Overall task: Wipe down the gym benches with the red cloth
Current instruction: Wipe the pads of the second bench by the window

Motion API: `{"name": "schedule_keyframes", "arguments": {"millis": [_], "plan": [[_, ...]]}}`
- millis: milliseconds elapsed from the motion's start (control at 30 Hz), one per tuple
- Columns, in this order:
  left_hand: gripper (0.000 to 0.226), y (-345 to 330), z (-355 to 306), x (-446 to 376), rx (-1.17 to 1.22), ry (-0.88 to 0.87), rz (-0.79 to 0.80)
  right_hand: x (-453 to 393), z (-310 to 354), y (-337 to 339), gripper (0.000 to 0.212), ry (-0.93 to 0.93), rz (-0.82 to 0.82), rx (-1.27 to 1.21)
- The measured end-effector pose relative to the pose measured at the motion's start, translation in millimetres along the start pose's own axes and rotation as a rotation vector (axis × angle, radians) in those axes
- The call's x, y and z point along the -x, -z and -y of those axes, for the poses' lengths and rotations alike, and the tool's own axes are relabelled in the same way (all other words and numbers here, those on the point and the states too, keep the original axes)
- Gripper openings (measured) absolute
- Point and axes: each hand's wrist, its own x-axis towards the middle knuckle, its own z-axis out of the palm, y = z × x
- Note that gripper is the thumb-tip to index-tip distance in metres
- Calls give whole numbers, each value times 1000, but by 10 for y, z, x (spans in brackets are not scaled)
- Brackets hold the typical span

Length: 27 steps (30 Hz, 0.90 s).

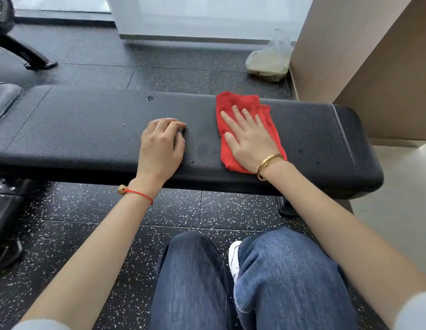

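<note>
A long black padded gym bench (88,129) runs across the view in front of me. The red cloth (233,101) lies folded on its right half. My right hand (249,136) presses flat on the cloth with straight, spread fingers, a gold bracelet on the wrist. My left hand (160,146) rests on the bare pad to the left of the cloth, fingers curled under and holding nothing, a red string on the wrist. The two hands are about a hand's width apart.
A beige wall panel (362,67) stands close behind the bench's right end. A crumpled plastic bag (270,58) lies on the speckled black rubber floor (171,72) beyond the bench. Another black machine frame (23,51) is at far left. My knees in jeans (231,282) are below.
</note>
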Motion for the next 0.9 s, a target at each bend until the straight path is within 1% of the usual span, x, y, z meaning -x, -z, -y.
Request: {"name": "schedule_keyframes", "arguments": {"millis": [67, 133, 267, 367, 433, 500, 600, 733, 800, 900], "plan": [[28, -37, -210, 17, -4, -11, 2, 231, -5, 10, 54, 75, 6, -1], [29, -97, -445, 16, 3, -51, 17, 481, -110, 34, 54, 84, -11, -9], [31, -250, -835, -60, 39, -103, 53, 875, -517, 94, 52, -94, -81, -39], [34, -400, -987, -103, 18, -125, 114, 799, -818, 157, 52, -255, -62, -30], [34, -495, -1011, -102, -14, -125, 141, 558, -886, 191, 53, -354, -40, -15], [34, -562, -1002, -85, -45, -118, 136, 332, -830, 194, 54, -376, -32, 6], [35, -604, -983, -57, -51, -125, 103, 231, -653, 143, 54, -290, -22, 9], [35, -615, -946, -35, -26, -148, 75, 569, -578, 107, 53, -216, -45, -12], [36, -619, -926, -35, -20, -158, 69, 811, -640, 103, 53, -257, -83, -8], [37, -630, -917, -35, -10, -157, 70, 1066, -884, 133, 53, -429, -139, 28]]}}
